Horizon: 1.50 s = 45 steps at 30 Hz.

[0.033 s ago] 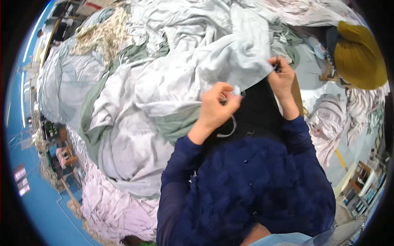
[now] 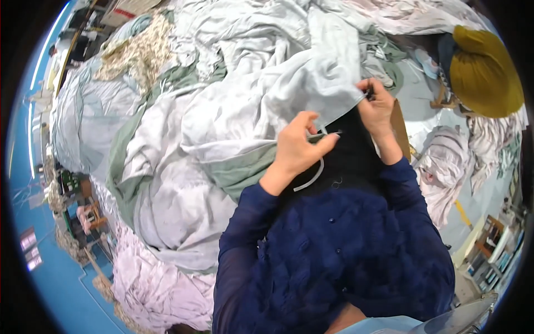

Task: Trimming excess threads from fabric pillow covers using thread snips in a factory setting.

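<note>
Heap of loose cloth (image 2: 178, 206) fills left side; pale grey fabric (image 2: 308, 75) runs off its right edge toward black-covered lap (image 2: 350, 158), likely light, soft, limp, best pinched at hem. Carton (image 2: 125, 11) at heap's far left corner, contents unseen. Right hand (image 2: 378, 108): fingers closed on fabric's near corner. Left hand (image 2: 299, 146): fingers half parted, hold unclear, above pale cord (image 2: 303, 187).

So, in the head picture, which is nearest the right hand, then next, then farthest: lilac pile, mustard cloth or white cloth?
1. White cloth: nearest, its edge at the fingertips of the right hand.
2. Mustard cloth: next, off to the upper right.
3. Lilac pile: farthest, down at the lower left.
</note>
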Motion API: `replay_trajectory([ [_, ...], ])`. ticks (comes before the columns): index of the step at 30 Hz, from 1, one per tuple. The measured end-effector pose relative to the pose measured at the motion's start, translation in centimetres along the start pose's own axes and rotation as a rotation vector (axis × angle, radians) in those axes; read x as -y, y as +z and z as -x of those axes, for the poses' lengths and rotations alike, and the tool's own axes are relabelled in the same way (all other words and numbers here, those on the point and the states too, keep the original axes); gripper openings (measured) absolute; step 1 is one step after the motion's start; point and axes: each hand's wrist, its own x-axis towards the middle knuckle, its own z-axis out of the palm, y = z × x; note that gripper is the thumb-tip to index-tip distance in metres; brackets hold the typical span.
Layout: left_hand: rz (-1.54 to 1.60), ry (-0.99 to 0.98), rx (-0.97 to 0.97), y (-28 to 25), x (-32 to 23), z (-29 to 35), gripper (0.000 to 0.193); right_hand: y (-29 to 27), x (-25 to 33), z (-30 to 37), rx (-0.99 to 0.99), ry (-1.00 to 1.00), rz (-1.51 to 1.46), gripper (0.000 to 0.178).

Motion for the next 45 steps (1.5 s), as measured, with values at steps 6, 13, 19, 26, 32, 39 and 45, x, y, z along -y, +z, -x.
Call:
replay_trajectory([
  [6, -0.436, 0.095, -0.037, 4.8, 1.4, -3.1, 0.032, 0.6, 1.5, 0.1, 0.024, -0.019, -0.083, 0.013],
  [13, -0.174, 0.433, -0.113, 1.1, -0.4, -3.9, 0.023, 1.8, -0.2, -1.8, -0.137, -0.115, -0.054, 0.013],
  [19, -0.359, 0.579, -0.106, -5.0, -4.9, -2.2, 0.022, 5.7, -3.9, -4.8, -0.104, -0.085, -0.14, 0.014],
  [26, -1.206, 0.442, -0.838, -17.2, -9.6, 3.0, 0.028, 2.9, -11.4, -11.1, -0.212, -0.021, 0.044, 0.022],
  [32, -1.393, 0.18, -0.97, -27.2, -12.2, 6.6, 0.031, -1.9, -12.0, -14.9, 0.064, -0.013, 0.061, 0.014],
  [39, -0.948, -0.16, -0.677, -32.9, -2.1, 8.5, 0.022, -11.2, -7.2, -20.8, 0.363, -0.02, -0.126, 0.014],
  [45, 0.053, -0.387, -0.726, -28.8, 4.1, 4.2, 0.018, -9.8, -11.0, -23.3, 0.325, 0.071, 0.03, 0.012],
])
